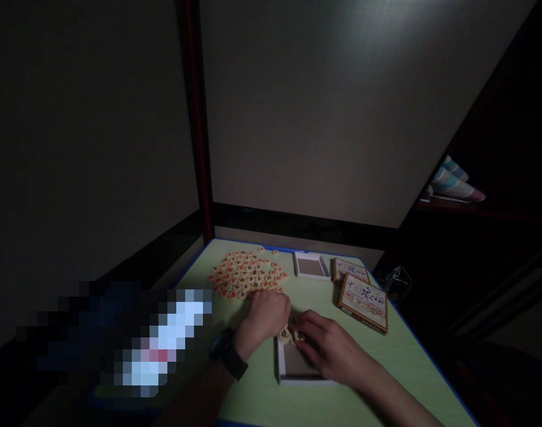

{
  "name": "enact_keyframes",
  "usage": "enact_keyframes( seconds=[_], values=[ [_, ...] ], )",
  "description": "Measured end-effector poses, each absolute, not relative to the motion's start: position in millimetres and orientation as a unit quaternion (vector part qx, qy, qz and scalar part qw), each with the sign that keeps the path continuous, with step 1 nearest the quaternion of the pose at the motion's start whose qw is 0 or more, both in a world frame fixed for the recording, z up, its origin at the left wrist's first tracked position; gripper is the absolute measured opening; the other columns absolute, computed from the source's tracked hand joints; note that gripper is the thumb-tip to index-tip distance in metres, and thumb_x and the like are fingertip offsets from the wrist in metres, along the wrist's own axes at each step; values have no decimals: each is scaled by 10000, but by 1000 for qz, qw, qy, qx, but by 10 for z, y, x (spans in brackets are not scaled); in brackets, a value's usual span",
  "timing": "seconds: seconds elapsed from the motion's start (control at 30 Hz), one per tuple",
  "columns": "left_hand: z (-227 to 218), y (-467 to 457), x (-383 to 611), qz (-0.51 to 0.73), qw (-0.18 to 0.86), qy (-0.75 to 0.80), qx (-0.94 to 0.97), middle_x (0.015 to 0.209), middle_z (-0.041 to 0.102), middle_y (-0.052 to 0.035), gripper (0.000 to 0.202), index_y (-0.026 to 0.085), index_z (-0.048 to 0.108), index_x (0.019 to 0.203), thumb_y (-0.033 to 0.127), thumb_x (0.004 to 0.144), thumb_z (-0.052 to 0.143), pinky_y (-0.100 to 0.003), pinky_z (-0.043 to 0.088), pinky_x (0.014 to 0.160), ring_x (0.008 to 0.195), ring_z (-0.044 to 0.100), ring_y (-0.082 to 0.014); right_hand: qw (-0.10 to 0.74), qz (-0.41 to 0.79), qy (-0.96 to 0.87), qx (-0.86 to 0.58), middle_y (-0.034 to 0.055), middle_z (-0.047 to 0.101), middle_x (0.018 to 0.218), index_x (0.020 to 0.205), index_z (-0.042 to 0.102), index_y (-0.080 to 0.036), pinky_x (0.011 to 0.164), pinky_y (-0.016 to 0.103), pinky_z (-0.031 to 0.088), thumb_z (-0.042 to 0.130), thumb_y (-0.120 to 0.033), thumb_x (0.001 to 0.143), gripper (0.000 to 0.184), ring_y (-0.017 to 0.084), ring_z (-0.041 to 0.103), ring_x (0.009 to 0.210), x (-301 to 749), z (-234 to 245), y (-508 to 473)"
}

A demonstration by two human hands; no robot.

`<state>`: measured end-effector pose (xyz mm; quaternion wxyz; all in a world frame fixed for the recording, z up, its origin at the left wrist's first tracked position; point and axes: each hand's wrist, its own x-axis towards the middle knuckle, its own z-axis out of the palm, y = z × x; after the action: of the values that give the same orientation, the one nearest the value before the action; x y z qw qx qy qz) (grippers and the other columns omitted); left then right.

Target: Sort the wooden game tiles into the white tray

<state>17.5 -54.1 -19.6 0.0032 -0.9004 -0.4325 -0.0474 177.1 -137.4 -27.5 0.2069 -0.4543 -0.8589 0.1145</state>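
A shallow white box [293, 362] lies near the front of the green table, with a few round Chinese chess pieces [284, 336] at its far end. Over the box's right side, my right hand [327, 344] has its fingers bent around one of these pieces. My left hand [266, 314], with a dark watch on the wrist, is curled at the box's far left corner. Its fingertips are hidden, so what they hold does not show. Just beyond my left hand spreads a large pile of Chinese chess pieces [242, 276] with red and black characters.
Farther back stands a second shallow white box [312, 267]. Two printed box lids [364, 301] lie overlapping on the right. A blurred, pixelated bright patch [164, 344] covers the left side. The table [413, 379] has a blue edge, with wall panels behind it.
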Motion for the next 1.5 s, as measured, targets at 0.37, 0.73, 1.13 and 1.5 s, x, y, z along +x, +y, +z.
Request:
enact_keyframes(
  seconds=[0.37, 0.73, 1.13, 1.5],
  values=[
    [-182, -550, 159, -48, 11, -427, -903, 828, 733, -168, 353, 129, 729, 901, 167, 908, 378, -405, 550, 692, 810, 712, -294, 213, 125, -847, -471, 74, 581, 1037, 1008, 559, -204, 790, 306, 517, 514, -96, 868, 183, 190, 601, 905, 1770, -389, -1348],
    [-143, -555, 158, -25, 11, -431, -902, 865, 729, -167, 341, 132, 719, 952, 163, 905, 383, -386, 538, 731, 867, 703, -284, 232, 146, -833, -480, 52, 558, 983, 931, 519, -211, 761, 298, 488, 547, -54, 808, 202, 187, 579, 870, 1758, -363, -1356],
    [-182, -544, 164, -44, 11, -432, -901, 845, 731, -176, 359, 130, 728, 929, 182, 926, 373, -403, 541, 716, 838, 710, -292, 229, 132, -840, -475, 61, 555, 971, 921, 507, -206, 737, 297, 487, 520, -50, 823, 185, 190, 574, 850, 1759, -403, -1340],
    [-187, -547, 162, -45, 11, -431, -901, 837, 727, -169, 341, 126, 718, 904, 173, 923, 381, -411, 536, 723, 843, 706, -295, 240, 129, -843, -463, 65, 567, 983, 933, 532, -209, 733, 287, 500, 521, -60, 823, 185, 183, 585, 852, 1755, -333, -1360]
  ],
)
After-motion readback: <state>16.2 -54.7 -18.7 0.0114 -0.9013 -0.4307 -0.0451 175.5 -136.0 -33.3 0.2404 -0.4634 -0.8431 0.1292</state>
